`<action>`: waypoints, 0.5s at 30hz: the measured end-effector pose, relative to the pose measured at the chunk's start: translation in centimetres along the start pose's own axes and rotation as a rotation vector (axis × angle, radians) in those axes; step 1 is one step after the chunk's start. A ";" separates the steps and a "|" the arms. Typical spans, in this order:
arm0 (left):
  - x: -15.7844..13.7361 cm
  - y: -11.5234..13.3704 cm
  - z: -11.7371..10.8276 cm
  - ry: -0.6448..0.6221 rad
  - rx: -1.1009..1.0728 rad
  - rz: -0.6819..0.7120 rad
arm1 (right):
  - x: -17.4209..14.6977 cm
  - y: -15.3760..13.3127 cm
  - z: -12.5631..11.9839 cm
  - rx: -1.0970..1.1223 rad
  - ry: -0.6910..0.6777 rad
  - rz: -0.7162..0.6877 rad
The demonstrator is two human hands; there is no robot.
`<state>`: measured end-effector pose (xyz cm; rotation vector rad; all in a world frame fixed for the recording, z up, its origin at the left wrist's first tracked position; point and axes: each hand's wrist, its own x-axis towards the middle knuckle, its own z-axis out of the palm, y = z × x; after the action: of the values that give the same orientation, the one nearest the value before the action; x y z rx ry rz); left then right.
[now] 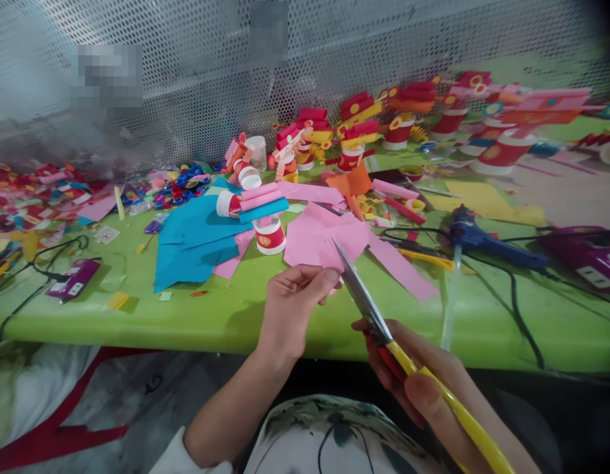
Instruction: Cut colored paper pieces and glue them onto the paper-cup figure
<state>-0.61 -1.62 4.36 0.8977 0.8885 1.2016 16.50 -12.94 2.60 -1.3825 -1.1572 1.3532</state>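
My right hand [408, 368] is wrapped around scissors [371, 309] with yellow handles, their blades pointing up and away from me. The blade tips lie over a pink sheet of paper [319, 230] on the table. Thumb and fingers of my left hand [298, 303] are pinched together close beside the blades, at the sheet's near edge; whatever they grip is too small or hidden to name. Just beyond stands a red and white paper cup [270, 236], with pink and blue paper rolls [263, 201] above it. Blue paper sheets [196, 240] lie to the left.
A blue glue gun [493, 243] with a trailing cable lies at right, near a purple power strip [586, 257]. Another purple power strip [74, 278] sits at left. Several cup-and-paper models [352, 155] line the back, before a perforated metal screen [186, 79]. Pink strips [401, 266] lie right.
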 end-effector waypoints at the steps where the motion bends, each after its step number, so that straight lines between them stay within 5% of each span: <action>1: 0.0 0.1 -0.1 -0.005 0.010 0.002 | 0.1 0.0 0.1 0.010 0.002 -0.003; 15: 0.3 1.4 -1.8 -0.125 0.057 -0.013 | 0.2 0.2 0.3 0.001 -0.030 -0.076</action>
<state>-2.71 -1.02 4.95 1.0007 0.8301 1.1016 16.22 -12.83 2.35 -1.3080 -1.2165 1.3252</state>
